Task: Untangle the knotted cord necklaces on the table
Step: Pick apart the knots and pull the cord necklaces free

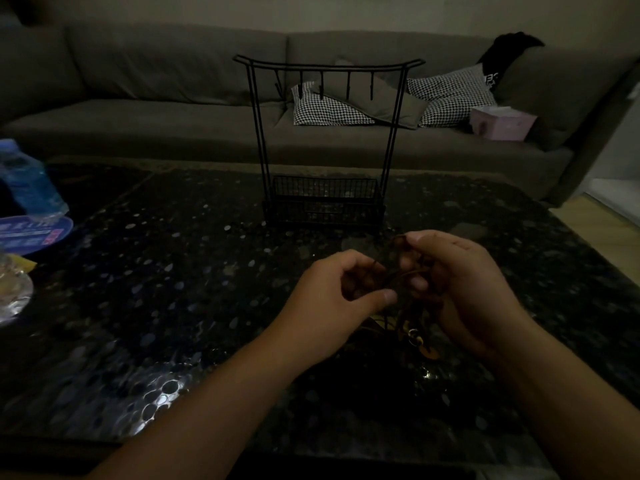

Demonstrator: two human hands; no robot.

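Both hands hold the tangled cord necklaces (403, 282) above the worktop (173, 306), toward its near edge. The left hand (337, 299) pinches cord between thumb and curled fingers; the right hand (460, 282) grips strands higher up. Pendants (420, 336) dangle below. Behind stands a wire stand (325, 140); its basket's contents are too dark to tell.

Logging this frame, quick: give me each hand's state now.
Left hand: fingers curled, pinching the tangled cord necklaces.
Right hand: fingers curled round the same cords, above the table.
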